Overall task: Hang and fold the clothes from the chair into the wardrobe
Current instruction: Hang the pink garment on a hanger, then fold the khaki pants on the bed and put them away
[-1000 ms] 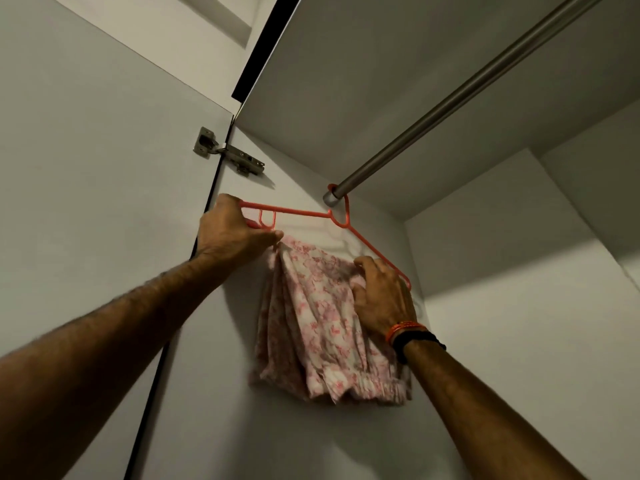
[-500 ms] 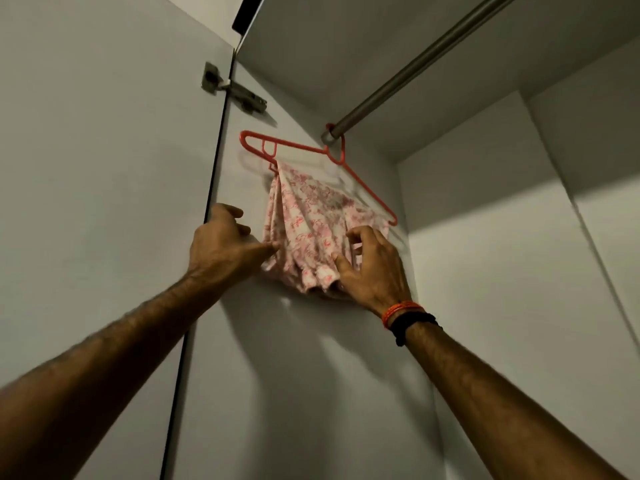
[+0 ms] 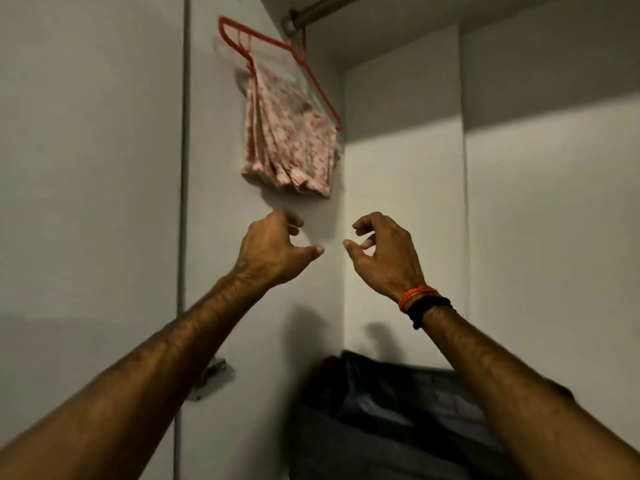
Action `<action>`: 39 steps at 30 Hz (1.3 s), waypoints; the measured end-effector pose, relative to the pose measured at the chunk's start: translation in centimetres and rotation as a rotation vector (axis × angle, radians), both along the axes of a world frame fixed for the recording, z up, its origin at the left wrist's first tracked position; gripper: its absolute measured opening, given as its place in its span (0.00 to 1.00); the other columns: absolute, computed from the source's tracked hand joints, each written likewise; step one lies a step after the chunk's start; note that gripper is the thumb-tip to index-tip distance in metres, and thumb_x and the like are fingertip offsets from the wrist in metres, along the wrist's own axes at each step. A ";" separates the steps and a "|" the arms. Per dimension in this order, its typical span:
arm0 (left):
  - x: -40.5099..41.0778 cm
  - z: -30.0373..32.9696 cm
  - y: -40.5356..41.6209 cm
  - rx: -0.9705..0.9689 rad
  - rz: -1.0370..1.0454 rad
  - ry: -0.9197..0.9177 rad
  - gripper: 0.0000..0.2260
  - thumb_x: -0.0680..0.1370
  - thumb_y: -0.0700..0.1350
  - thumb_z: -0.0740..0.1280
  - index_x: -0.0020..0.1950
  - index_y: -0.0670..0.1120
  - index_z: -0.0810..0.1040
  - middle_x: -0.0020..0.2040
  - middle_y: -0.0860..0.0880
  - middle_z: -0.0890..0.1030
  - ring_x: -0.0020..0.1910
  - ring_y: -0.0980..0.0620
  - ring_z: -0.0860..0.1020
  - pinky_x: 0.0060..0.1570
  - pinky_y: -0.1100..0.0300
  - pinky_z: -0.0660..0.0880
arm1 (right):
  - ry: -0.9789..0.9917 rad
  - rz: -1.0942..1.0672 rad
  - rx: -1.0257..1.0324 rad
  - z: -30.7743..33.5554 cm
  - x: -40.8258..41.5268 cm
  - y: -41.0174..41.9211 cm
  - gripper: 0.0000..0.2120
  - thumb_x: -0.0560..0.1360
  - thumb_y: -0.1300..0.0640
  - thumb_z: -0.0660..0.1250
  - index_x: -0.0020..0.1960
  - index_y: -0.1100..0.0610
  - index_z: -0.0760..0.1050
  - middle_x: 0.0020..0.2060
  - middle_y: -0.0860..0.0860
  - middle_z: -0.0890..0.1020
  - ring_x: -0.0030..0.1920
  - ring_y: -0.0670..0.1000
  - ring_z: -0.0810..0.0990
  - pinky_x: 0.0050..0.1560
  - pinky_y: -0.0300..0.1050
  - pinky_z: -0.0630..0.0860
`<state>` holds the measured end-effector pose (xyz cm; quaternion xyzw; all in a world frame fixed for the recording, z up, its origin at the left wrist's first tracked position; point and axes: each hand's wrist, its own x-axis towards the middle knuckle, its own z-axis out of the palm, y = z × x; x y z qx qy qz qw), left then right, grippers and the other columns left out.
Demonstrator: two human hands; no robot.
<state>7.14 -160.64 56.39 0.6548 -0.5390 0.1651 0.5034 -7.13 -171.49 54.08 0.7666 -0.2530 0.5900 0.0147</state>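
Inside a pale grey wardrobe (image 3: 398, 202), a pink floral garment (image 3: 289, 143) hangs folded over a red plastic hanger (image 3: 277, 50), which is hooked on the metal rail (image 3: 311, 12) at the top, close against the left wall. Below the garment and not touching it, the left hand (image 3: 273, 252) and right hand (image 3: 384, 252) are raised side by side, near each other, each with fingers loosely curled and holding nothing. The right wrist wears orange and black bands (image 3: 424, 303), and dark folded cloth (image 3: 398, 410) lies low in the wardrobe.
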 end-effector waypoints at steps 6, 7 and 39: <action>-6.0 -10.7 2.9 0.164 -0.361 0.069 0.23 0.71 0.54 0.77 0.62 0.49 0.76 0.58 0.53 0.79 0.51 0.53 0.79 0.51 0.60 0.74 | 0.033 -0.305 0.191 -10.0 -8.9 9.4 0.12 0.75 0.50 0.71 0.55 0.52 0.76 0.51 0.46 0.80 0.43 0.46 0.81 0.48 0.52 0.80; -7.1 -12.5 3.6 0.187 -0.416 0.099 0.22 0.71 0.53 0.77 0.61 0.50 0.76 0.58 0.54 0.79 0.49 0.53 0.79 0.50 0.60 0.74 | 0.033 -0.348 0.214 -11.5 -10.4 11.1 0.12 0.75 0.50 0.71 0.55 0.52 0.76 0.51 0.45 0.80 0.42 0.46 0.81 0.48 0.51 0.81; -62.7 -51.9 82.6 1.182 -2.083 -0.617 0.15 0.71 0.49 0.78 0.54 0.47 0.80 0.49 0.54 0.81 0.49 0.54 0.79 0.50 0.64 0.71 | -0.927 -1.997 0.980 -50.4 -43.2 112.6 0.11 0.73 0.50 0.73 0.51 0.52 0.76 0.47 0.46 0.83 0.38 0.46 0.81 0.45 0.47 0.79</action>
